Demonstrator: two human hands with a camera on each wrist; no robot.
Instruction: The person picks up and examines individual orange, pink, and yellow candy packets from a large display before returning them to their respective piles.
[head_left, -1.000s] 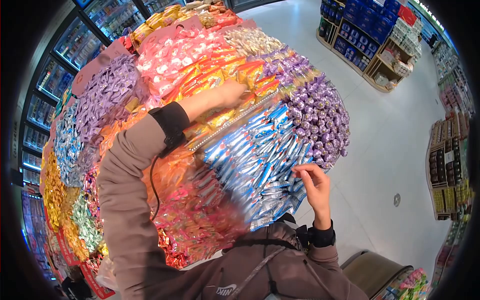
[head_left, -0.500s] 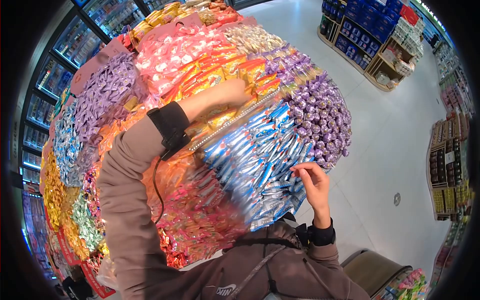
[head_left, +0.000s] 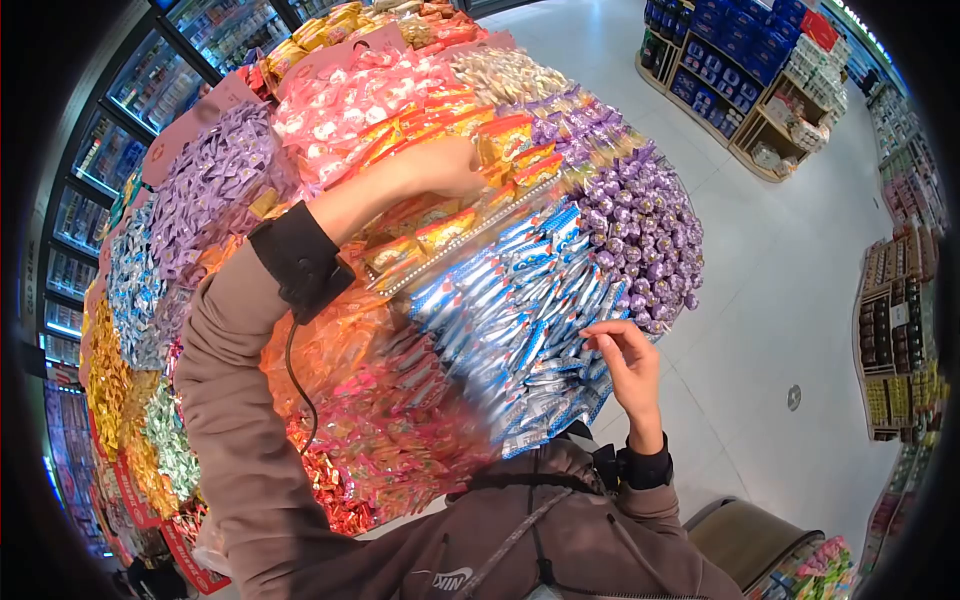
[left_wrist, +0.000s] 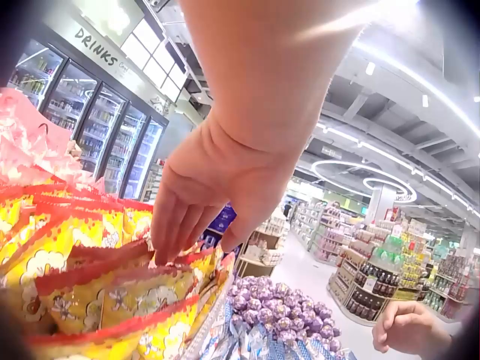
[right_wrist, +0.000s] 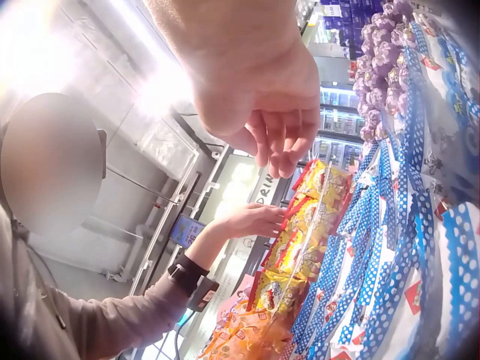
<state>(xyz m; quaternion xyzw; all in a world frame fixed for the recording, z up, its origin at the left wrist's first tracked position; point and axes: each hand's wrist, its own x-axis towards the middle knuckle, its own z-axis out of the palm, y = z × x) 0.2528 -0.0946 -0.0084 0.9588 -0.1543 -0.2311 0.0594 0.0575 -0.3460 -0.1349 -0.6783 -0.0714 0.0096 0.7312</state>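
Note:
My left hand point(head_left: 455, 168) reaches over the yellow and red packets point(head_left: 415, 245) in the head view. The left wrist view has the hand point(left_wrist: 217, 187) pointing down, thumb apart from the fingers, with fingertips at the upper edges of yellow packets point(left_wrist: 142, 296); whether they touch one is unclear. My right hand point(head_left: 632, 372) hovers near the front right edge of the blue and white wrapped sweets point(head_left: 530, 330). Its fingers hang loosely curled in the right wrist view, and the hand point(right_wrist: 262, 112) holds nothing.
A beaded divider point(head_left: 465, 240) separates the yellow packets from the blue and white ones. Purple round sweets point(head_left: 645, 235) lie at the right edge. Pink, purple and orange sweets point(head_left: 320, 345) fill other sections. A brown stool-like seat point(head_left: 750, 545) stands at lower right; shelves point(head_left: 715, 90) stand beyond.
My left forearm and wristband have shifted left, and the hand has moved slightly left and up over the yellow packets, uncovering more of them near the divider. The right hand has barely moved.

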